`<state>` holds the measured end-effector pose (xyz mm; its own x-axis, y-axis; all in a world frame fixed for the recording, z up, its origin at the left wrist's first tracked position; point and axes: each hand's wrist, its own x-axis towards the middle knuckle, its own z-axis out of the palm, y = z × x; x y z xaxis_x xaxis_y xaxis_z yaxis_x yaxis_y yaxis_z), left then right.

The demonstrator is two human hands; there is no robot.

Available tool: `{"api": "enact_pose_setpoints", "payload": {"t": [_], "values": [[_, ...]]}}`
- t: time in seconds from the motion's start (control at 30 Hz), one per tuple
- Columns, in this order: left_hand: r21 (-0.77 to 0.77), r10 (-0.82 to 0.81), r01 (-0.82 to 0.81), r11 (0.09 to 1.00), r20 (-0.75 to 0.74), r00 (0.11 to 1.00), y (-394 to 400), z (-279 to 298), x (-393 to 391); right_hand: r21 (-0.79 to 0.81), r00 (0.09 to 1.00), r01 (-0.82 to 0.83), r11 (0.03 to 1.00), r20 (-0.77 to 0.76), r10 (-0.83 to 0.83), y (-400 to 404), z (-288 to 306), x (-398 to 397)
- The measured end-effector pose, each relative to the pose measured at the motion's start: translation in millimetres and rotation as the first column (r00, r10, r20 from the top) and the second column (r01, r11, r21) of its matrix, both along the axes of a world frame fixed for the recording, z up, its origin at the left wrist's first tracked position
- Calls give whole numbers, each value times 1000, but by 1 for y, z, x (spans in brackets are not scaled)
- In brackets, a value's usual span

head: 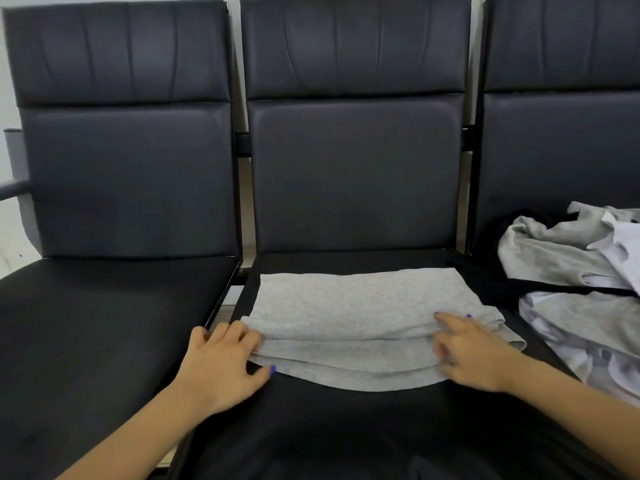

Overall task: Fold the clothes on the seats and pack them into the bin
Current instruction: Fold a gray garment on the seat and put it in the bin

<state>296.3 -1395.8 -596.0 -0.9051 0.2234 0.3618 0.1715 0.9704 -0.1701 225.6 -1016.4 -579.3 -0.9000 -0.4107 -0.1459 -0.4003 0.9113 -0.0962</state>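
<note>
We see a row of three black padded seats, each with a tall backrest stitched in vertical panels near the top. The middle seat (pixel 346 427) fills the near centre, its smooth cushion bare toward us. The left seat (pixel 104 323) lies alongside it, a narrow gap between the two showing a metal frame edge and a strip of pale floor. A grey armrest (pixel 12 188) juts in at the far left, and behind the backrests stands a plain white wall (pixel 233 26).

On the middle seat lies a light grey garment (pixel 346 317), folded into a flat, layered rectangle. Its far edge runs straight and its near edge sags in a shallow curve.

Our left hand (pixel 225 362) grips the garment's left edge, fingers curled over the upper layers and thumb stretched along the near hem. Our right hand (pixel 474 351) holds the right edge, index finger laid nearly straight on top, the other fingers bent in against the layers.

On the right seat (pixel 554 150) a loose pile of clothes (pixel 571 271) lies crumpled, grey, white and black pieces tangled, just beside the folded garment.
</note>
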Motion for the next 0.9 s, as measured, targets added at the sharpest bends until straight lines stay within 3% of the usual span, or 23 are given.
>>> {"api": "enact_pose_setpoints", "payload": {"t": [0.07,0.13,0.3,0.43,0.53,0.63,0.7,0.77,0.83,0.9], "values": [[-48,-18,18,999,7,1000,5,0,2,60,974,-82,995,-207,93,-8,-11,9],[-55,-59,58,997,-17,998,11,3,1,-12,929,-153,988,-342,140,-23,-13,18],[-42,-155,151,988,-119,981,24,8,5,-74,965,-176,982,-211,157,-49,-12,24],[105,-78,112,988,-292,953,17,3,1,-143,920,-213,967,-363,149,-42,-4,21],[127,0,23,992,-182,983,12,-6,-3,-34,876,-110,993,-475,81,-22,-5,1],[102,-71,84,991,-121,990,9,-11,-3,41,950,-23,999,-310,34,1,6,-3],[134,-124,140,981,-121,985,6,-7,-4,-33,984,-91,995,-157,85,18,13,3],[161,-131,151,975,-128,983,7,0,-4,-16,987,-130,991,-97,128,30,17,10],[142,-124,151,978,-186,975,6,3,-3,76,987,-137,988,-76,143,36,18,14],[181,-105,145,973,-217,971,7,10,-2,161,982,-93,983,-149,117,39,19,12]]}}
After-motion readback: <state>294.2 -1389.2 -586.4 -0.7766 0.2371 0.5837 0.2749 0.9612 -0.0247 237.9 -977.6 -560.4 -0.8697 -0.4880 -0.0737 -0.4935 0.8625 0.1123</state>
